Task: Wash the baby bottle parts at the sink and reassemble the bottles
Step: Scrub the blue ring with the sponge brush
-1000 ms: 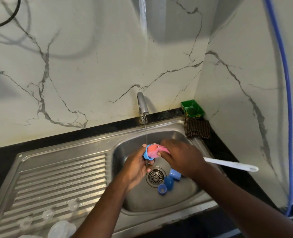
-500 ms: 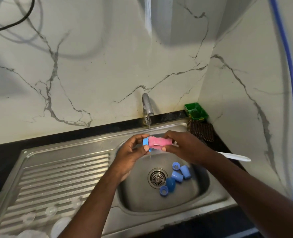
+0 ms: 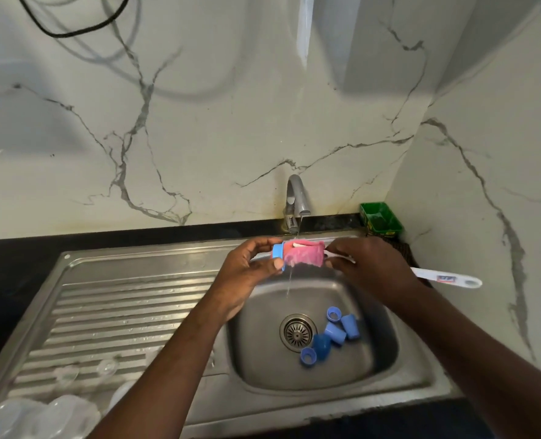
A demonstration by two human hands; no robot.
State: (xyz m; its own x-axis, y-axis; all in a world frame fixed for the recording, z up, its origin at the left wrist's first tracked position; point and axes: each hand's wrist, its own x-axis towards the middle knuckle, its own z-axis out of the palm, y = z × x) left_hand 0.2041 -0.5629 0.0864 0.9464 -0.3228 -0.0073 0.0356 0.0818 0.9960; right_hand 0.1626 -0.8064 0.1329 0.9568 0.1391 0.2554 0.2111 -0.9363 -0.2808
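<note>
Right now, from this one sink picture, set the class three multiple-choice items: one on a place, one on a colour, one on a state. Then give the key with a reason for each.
1. Where do the loose blue bottle parts lie?
A) on a shelf
B) in the sink basin, beside the drain
C) in a bucket

2. What colour is the sponge head of the brush in the right hand?
A) yellow
B) pink
C) black

3. What state is the tap in?
A) running
B) off
C) taken off the wall

Key:
1 B, they sit just right of the drain.
2 B, the sponge against the blue ring in the left hand is pink.
3 A, a thin stream of water falls from the spout.
</note>
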